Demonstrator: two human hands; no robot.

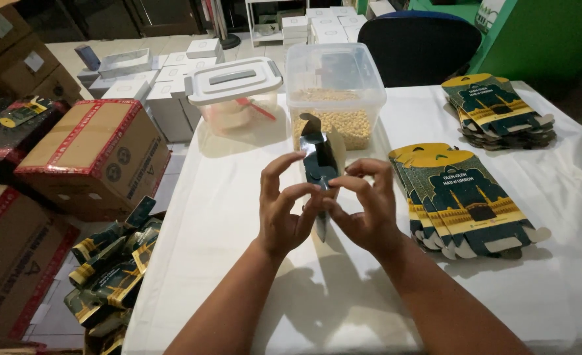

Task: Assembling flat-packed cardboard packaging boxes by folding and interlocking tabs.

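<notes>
While both hands meet over the middle of the white-covered desk (238, 276), the person works a small dark green and gold carton (320, 164) that stands on edge between them, its top flap poking up toward the far side. The left hand (284, 207) has its grip pinched on the near left edge of the carton, thumb and forefinger together on the card; the right hand (364, 207) is clamped the same way on the right edge, fingertips curled in at the fold. The carton is held just above the cloth, nearer the person than the clear tub of pale beans (334, 98) straight behind it.

To do this well, I judge the fingers should press along the creases, not the panel faces, so the thin card squares up without buckling, and the flap should stay free until the body is open.

Right of the hands, a fanned stack of flat cartons (468, 197) lies on the cloth, with a second stack (498, 108) farther off at the right. Left of the bean tub sits a lidded clear container (235, 92) with something red inside. Off the desk's left edge, finished-looking cartons (110, 269) are heaped low down, beside brown cardboard boxes (87, 158) with red tape. A dark chair back (417, 46) stands beyond the far edge.
</notes>
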